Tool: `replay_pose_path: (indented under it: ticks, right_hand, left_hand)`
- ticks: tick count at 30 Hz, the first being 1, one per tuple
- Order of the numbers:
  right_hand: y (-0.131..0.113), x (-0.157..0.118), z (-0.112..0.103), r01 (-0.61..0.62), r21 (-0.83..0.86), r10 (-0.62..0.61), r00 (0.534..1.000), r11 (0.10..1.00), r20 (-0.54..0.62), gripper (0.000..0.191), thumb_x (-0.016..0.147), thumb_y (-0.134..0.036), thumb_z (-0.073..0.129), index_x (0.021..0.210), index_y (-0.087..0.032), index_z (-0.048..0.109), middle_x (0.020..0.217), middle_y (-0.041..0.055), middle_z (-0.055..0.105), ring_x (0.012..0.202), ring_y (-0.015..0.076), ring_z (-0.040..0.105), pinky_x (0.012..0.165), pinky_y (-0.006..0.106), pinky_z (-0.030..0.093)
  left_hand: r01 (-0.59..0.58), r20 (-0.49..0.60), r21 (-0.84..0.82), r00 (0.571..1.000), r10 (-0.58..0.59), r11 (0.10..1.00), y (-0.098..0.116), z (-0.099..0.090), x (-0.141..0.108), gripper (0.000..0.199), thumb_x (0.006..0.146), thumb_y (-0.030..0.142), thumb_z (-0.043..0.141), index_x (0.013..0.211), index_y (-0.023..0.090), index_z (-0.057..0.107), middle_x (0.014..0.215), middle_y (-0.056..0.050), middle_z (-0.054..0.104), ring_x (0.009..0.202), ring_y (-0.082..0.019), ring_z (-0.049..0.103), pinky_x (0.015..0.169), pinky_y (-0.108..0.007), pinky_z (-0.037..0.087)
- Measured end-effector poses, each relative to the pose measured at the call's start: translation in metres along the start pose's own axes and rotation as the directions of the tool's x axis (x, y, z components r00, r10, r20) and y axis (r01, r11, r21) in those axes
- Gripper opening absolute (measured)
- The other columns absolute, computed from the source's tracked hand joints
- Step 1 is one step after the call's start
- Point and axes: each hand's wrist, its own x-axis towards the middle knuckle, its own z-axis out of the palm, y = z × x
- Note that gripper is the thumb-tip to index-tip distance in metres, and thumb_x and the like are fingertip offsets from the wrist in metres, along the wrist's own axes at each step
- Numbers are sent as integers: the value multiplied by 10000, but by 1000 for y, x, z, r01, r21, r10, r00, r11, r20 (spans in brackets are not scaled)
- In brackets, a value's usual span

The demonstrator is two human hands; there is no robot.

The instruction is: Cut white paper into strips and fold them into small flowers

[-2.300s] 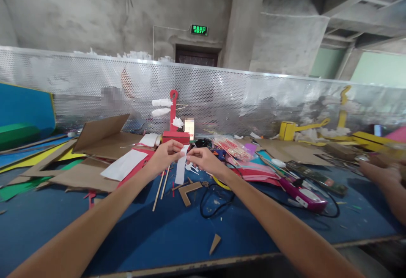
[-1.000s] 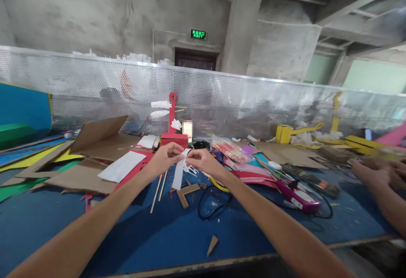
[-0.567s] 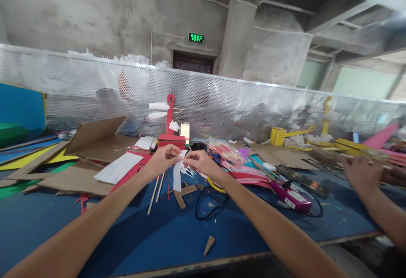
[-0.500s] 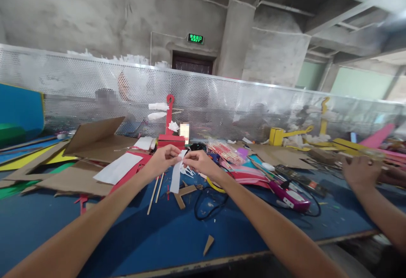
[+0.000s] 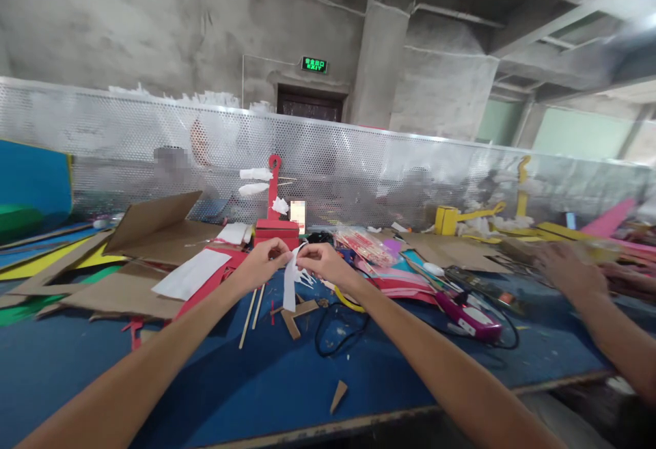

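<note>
Between my two hands hangs a narrow white paper strip (image 5: 290,290), its lower end dangling over the blue table. My left hand (image 5: 266,260) pinches the strip's top from the left. From the right, my right hand (image 5: 320,261) pinches the same end, with the fingertips of both hands close together. Just behind them stands a red box (image 5: 277,230) with a red upright (image 5: 273,189) that carries white paper-wrapped pieces. Two thin wooden sticks (image 5: 251,319) and cardboard scraps (image 5: 300,312) lie below my hands.
Cardboard sheets (image 5: 158,230) and a white sheet (image 5: 192,273) lie to the left. On the right are a bag of sticks (image 5: 366,244), a purple tool (image 5: 474,322) and a black cable (image 5: 328,352). Another person's hand (image 5: 568,275) works at far right. A perforated metal panel (image 5: 359,169) runs behind.
The paper strip's lower end has swung slightly right and hangs straighter. My hands have barely moved. The other person's hand has shifted left and is blurred.
</note>
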Motion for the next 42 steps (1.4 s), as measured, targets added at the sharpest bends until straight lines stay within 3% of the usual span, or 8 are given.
replay_pose_path:
  ticks: [4,7,21,28,34,42]
  right_hand:
    - [2,1,-1,32,-32,-33,999,999,-38,161,764,-283,599,779,-132,654,664,6,592,536,83,474,499,196,366]
    - [1,1,-1,82,-94,-89,994,992,-66,146,767,-261,593,773,-131,658,667,5,591,584,97,500,552,206,386]
    - [-1,-1,-1,149,-290,-169,985,945,-46,146,793,-250,591,805,-139,686,736,30,646,650,128,551,591,218,413]
    - [-4,-1,0,197,-329,-220,975,924,-33,130,789,-216,582,776,-141,687,749,28,661,656,128,564,602,216,418]
    - [-3,-2,0,191,-373,-215,976,908,-23,133,784,-204,578,795,-144,696,741,21,664,642,125,554,588,215,404]
    - [4,0,0,196,-410,-228,973,891,-30,134,783,-214,591,805,-146,704,741,23,674,640,128,558,608,221,409]
  left_hand:
    - [-32,70,74,997,27,997,7,-1,-3,297,886,408,446,797,160,583,740,-17,605,693,-147,551,640,-263,434]
    - [-41,97,78,995,33,996,10,1,-6,290,864,444,492,839,168,581,793,-25,623,735,-158,567,659,-265,444]
    - [-43,72,115,997,35,992,6,4,-7,256,854,426,514,833,183,594,787,-29,638,722,-161,580,656,-268,459]
    - [-34,75,140,997,24,990,2,3,-5,129,837,255,498,823,179,601,824,-31,656,769,-165,603,706,-272,465]
    - [-30,79,180,997,16,983,6,4,-7,226,862,369,484,838,180,607,796,-33,662,719,-170,602,648,-270,455]
    - [-23,46,195,999,15,981,6,4,-6,125,816,224,491,780,194,606,779,-22,660,719,-165,604,655,-269,446]
